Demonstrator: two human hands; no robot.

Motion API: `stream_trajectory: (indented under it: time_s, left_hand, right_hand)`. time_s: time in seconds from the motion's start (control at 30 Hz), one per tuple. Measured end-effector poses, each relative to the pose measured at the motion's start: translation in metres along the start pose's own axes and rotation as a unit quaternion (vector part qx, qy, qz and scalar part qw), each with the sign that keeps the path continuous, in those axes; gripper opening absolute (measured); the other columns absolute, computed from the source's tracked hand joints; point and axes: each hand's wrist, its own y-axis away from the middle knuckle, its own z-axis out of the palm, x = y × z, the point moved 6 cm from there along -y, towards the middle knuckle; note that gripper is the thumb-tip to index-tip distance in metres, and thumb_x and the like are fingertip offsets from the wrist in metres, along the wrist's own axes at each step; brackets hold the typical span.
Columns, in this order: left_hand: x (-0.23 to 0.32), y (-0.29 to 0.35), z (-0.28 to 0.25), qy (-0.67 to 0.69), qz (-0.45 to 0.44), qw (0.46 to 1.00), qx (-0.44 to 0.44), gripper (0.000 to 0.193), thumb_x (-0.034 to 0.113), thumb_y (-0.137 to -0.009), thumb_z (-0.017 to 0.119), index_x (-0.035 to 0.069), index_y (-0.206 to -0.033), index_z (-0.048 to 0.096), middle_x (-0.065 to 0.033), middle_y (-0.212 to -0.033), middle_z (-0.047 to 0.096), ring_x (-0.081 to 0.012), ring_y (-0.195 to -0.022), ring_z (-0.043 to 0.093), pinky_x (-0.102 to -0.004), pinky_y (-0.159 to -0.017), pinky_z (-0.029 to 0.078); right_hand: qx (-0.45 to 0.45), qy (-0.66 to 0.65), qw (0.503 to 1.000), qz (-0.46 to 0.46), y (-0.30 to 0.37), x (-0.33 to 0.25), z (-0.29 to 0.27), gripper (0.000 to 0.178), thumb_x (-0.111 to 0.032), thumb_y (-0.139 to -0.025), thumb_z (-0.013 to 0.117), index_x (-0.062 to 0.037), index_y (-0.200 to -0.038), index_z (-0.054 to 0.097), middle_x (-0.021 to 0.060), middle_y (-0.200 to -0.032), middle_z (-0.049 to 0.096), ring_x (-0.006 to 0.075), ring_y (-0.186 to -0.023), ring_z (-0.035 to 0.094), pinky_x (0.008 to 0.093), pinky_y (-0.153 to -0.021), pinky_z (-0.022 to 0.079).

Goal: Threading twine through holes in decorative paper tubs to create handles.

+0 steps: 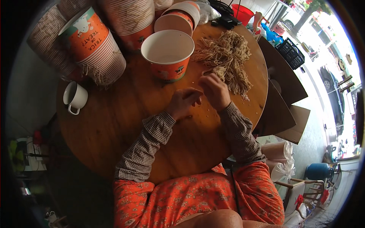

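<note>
Over the middle of the round wooden table, my left hand (183,102) and my right hand (216,90) face each other with a small gap between them. Fingers on both are curled and pinched; whatever thin thing they may hold is too small to make out. Just beyond them stands an upright orange paper bucket (168,70) with a white inside. To the right of it, close to my right hand, lies a loose heap of beige strings (228,57). Small pale bits are scattered on the wood near my hands.
Tall stacks of nested paper buckets (99,57) crowd the far left, strings hanging from some. More buckets (175,23) lie tipped at the back. A white mug (78,97) sits by the left edge. Open cardboard boxes (279,98) stand beyond the right edge; a red bucket (242,14) is behind.
</note>
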Motion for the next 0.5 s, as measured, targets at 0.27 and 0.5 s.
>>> stream_trajectory:
  time_s: [0.27,0.5]
  left_hand:
    - [-0.003,0.008,-0.035,0.150,-0.052,0.987,0.009,0.034,0.030,-0.099,0.052,-0.001,-0.097,0.066,-0.0022,-0.072,0.063,-0.0066,-0.064,0.056,-0.0209,-0.060,0.046]
    - [-0.013,0.020,-0.029,0.067,-0.034,0.997,-0.013,0.024,0.019,-0.100,0.051,0.000,-0.093,0.065,0.0000,-0.070,0.060,-0.0054,-0.061,0.054,-0.0208,-0.056,0.043]
  right_hand:
    - [-0.082,-0.022,0.983,0.165,0.024,0.073,0.002,0.012,-0.009,-0.088,0.060,-0.0006,-0.096,0.064,0.0124,-0.090,0.063,0.0267,-0.077,0.063,0.0334,-0.069,0.050]
    - [-0.023,-0.149,0.970,0.192,0.016,0.036,0.027,0.012,-0.009,-0.085,0.064,-0.0030,-0.095,0.066,0.0133,-0.092,0.062,0.0321,-0.083,0.063,0.0371,-0.071,0.051]
